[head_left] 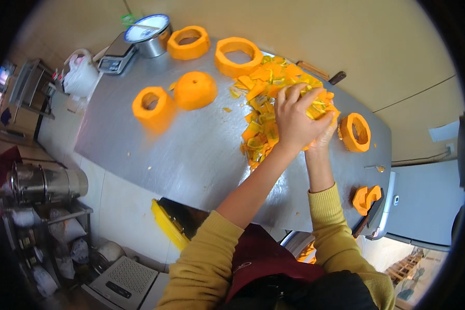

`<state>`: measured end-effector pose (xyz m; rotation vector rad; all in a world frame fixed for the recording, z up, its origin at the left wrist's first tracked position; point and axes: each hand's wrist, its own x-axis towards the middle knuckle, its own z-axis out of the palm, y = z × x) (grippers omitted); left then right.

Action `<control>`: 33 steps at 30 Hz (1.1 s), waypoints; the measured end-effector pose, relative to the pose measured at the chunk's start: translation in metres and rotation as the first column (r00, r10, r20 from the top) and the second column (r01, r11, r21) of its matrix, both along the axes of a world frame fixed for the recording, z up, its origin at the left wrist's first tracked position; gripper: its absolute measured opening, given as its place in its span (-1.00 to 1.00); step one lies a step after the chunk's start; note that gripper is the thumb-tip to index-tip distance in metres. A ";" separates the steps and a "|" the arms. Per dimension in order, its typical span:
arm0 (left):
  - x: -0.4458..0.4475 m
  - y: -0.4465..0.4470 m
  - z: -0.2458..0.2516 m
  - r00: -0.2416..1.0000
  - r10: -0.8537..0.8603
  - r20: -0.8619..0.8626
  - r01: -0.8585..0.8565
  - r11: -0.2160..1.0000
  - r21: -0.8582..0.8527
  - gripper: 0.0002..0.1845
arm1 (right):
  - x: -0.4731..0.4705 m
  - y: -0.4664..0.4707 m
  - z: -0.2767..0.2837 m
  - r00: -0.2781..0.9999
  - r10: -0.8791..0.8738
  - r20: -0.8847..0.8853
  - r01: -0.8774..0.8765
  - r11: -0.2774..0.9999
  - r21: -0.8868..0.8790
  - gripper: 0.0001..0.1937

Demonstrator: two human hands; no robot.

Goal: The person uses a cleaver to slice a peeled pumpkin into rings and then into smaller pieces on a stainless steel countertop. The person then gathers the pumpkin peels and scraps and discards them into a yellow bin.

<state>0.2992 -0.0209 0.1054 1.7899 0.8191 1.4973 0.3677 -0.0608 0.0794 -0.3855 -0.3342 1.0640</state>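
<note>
Both hands press a bunch of orange and green pumpkin peelings (pixel 321 107) between them. My left hand (pixel 294 118) lies over the near left side of the bunch with spread fingers. On its right, my right hand (pixel 325 136) cups the bunch, its fingers largely hidden behind the peelings. More peelings (pixel 261 110) are heaped on the steel table (pixel 201 155), to the left of and beyond my hands. Just right of my right hand stands a peeled pumpkin ring (pixel 348 133), tipped on its side.
Several peeled pumpkin pieces (pixel 195 91) stand left and at the back. A digital scale (pixel 114 64) and a metal pot (pixel 153 47) with a bowl on top occupy the back left corner. Knife handles (pixel 338 78) lie by the wall. Cut pumpkin slices (pixel 366 199) rest beside a knife (pixel 366 217) at right.
</note>
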 end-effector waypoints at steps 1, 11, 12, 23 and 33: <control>-0.009 -0.008 0.005 1.000 0.001 0.005 -0.001 1.000 -0.011 -0.50 | -0.008 -0.008 0.003 1.000 0.027 -0.007 -0.027 1.000 -0.002 -0.60; -0.173 -0.113 -0.016 0.945 0.284 -0.160 -0.303 0.946 -0.112 -0.44 | -0.156 -0.094 -0.023 0.962 0.229 -0.149 -0.265 0.915 -0.305 -0.53; -0.192 -0.124 -0.025 0.936 0.298 -0.188 -0.326 0.935 -0.140 -0.44 | -0.173 -0.100 -0.029 0.944 0.277 -0.179 -0.324 0.878 -0.353 -0.52; -0.324 -0.196 -0.195 0.835 0.518 -0.188 -0.480 0.516 -0.710 -0.50 | -0.307 -0.139 -0.165 0.789 0.601 -0.129 -0.522 0.544 -0.657 -0.63; -0.361 -0.178 -0.246 0.820 0.559 -0.126 -0.311 0.249 -0.917 -0.52 | -0.314 -0.124 -0.235 0.435 0.781 0.449 0.081 0.462 -0.883 -0.73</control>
